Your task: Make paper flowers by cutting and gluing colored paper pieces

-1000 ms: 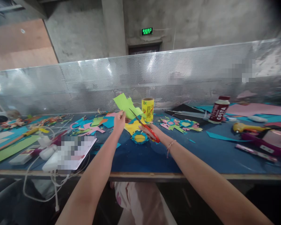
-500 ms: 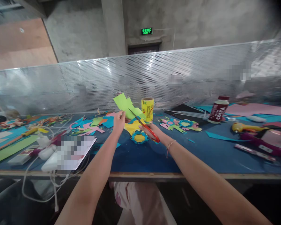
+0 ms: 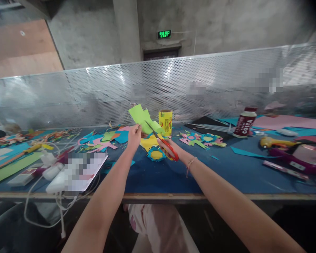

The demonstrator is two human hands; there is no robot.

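Note:
Pinched in my left hand is a sheet of light green paper, cut unevenly and raised above the table. My right hand grips red-handled scissors, whose blades point up and left against the green paper. Below the hands lies a blue and yellow paper flower, with yellow paper just behind it. A yellow tape roll stands upright behind the scissors.
Paper scraps lie to the left, near a white power strip with cables. On the right are paper flowers, a Costa bottle and a yellow glue gun. A perforated metal screen borders the blue table behind.
The scissors' red handles have spread apart a little in my right hand. The green paper stays in my left hand, almost unmoved.

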